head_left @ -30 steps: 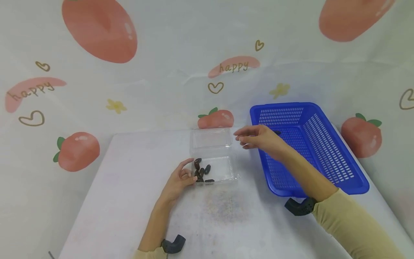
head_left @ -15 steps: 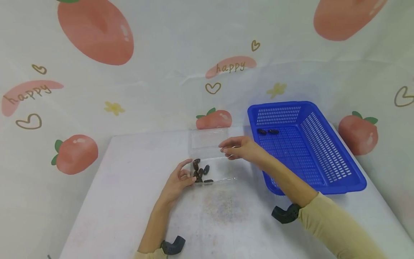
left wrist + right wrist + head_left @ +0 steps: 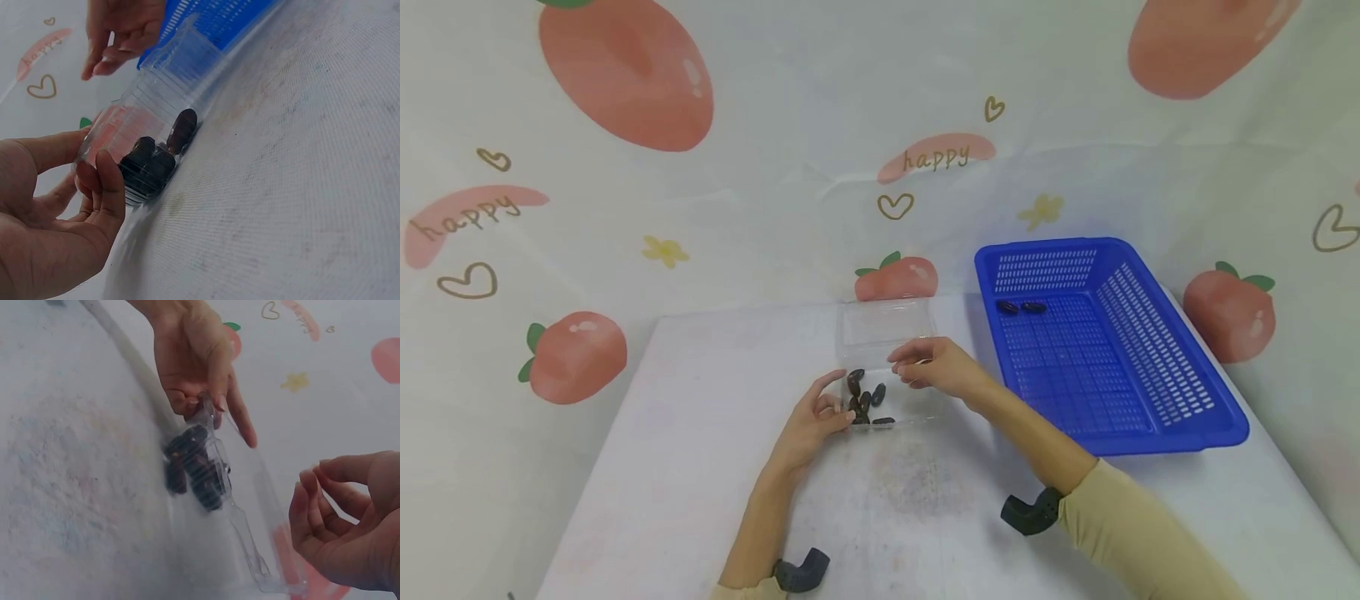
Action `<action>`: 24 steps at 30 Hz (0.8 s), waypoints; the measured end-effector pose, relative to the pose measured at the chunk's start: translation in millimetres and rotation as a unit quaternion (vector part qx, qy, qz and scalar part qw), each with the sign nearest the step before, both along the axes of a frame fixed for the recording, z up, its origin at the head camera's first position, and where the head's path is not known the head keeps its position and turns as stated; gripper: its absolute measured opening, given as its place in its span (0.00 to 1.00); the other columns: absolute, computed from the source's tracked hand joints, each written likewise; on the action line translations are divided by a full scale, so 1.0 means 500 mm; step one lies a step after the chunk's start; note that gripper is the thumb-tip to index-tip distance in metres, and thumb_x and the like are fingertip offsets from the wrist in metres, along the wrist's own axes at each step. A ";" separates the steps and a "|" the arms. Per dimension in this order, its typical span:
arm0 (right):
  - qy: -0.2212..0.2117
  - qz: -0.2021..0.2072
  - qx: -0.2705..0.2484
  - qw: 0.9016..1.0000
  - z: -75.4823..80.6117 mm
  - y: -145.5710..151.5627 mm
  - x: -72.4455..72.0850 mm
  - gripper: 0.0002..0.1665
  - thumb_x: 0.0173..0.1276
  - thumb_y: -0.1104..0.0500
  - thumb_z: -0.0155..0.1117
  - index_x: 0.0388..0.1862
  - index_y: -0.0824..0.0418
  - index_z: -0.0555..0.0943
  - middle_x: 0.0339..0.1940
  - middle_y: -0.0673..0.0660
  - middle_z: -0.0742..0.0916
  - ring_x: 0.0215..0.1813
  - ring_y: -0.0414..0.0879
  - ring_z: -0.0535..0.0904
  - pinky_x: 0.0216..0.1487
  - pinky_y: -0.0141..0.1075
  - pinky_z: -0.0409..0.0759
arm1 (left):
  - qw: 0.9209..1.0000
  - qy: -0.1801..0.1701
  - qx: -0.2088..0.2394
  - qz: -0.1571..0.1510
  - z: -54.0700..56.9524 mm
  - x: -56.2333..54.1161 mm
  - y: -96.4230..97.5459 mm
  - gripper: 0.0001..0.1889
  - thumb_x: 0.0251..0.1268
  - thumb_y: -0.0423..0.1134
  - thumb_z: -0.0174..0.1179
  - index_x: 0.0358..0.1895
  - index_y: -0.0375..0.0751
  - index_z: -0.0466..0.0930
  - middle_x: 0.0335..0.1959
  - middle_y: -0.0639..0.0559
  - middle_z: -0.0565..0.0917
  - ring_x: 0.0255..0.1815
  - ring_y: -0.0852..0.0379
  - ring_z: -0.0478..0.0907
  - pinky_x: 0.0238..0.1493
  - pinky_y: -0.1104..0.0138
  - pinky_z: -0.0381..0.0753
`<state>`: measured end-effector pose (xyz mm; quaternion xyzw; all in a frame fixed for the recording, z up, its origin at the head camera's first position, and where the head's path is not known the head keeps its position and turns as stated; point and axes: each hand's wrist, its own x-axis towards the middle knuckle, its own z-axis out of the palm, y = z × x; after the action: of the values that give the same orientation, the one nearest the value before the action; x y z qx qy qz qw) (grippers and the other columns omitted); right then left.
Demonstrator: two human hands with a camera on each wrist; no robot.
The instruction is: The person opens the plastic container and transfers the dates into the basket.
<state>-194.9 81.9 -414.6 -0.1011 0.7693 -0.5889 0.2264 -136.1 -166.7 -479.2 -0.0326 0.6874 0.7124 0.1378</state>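
Note:
A clear plastic clamshell box (image 3: pixel 917 406) lies on the table, its lid (image 3: pixel 883 327) folded back toward the wall. Several dark, glossy dates (image 3: pixel 878 394) are in it, bunched mostly at the left end. My left hand (image 3: pixel 808 423) grips the box's left edge between thumb and fingers, as the left wrist view also shows. Over the box's right part hovers my right hand (image 3: pixel 938 367), fingers loosely bent. In the right wrist view nothing shows between the right fingertips (image 3: pixel 307 481). Two more dates (image 3: pixel 1033 307) rest inside the blue basket (image 3: pixel 1195 437), near its far left corner.
The blue basket stands on the table to the right of the box, behind my right forearm. A patterned cloth wall (image 3: pixel 760 208) rises along the table's back edge. The white table (image 3: pixel 715 400) has a stained patch (image 3: pixel 921 479) in front of the box.
My right hand has moved left and nearer from the basket's left edge to over the box, uncovering the two dates in the basket. My left hand keeps its hold on the box.

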 end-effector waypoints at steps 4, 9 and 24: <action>0.006 -0.008 0.000 1.000 -0.009 -0.021 0.006 0.17 0.66 0.66 0.64 0.54 0.69 0.82 0.46 0.68 0.85 0.42 0.47 0.82 0.48 0.40 0.84 | 1.000 0.000 0.003 0.004 0.000 -0.002 -0.001 0.37 0.59 0.24 0.64 0.71 0.51 0.66 0.31 0.52 0.70 0.30 0.58 0.76 0.40 0.66 0.81; 0.012 -0.017 0.002 1.000 -0.035 -0.042 0.008 0.18 0.64 0.69 0.62 0.54 0.70 0.81 0.44 0.66 0.86 0.42 0.48 0.83 0.45 0.37 0.84 | 1.000 -0.001 0.014 -0.002 0.001 -0.002 0.001 0.38 0.59 0.23 0.64 0.73 0.48 0.64 0.31 0.52 0.70 0.30 0.59 0.76 0.40 0.66 0.81; 0.054 -0.024 0.090 0.994 -0.079 -0.074 -0.009 0.17 0.61 0.74 0.61 0.49 0.69 0.84 0.45 0.63 0.87 0.49 0.55 0.84 0.44 0.37 0.82 | 1.000 0.004 0.013 -0.006 -0.005 -0.001 -0.002 0.38 0.59 0.23 0.64 0.73 0.47 0.64 0.31 0.52 0.70 0.30 0.60 0.75 0.40 0.67 0.80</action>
<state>-199.3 45.1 -454.1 -0.0940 0.8323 -0.5164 0.1783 -136.4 -167.7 -481.9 -0.0239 0.6790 0.7203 0.1398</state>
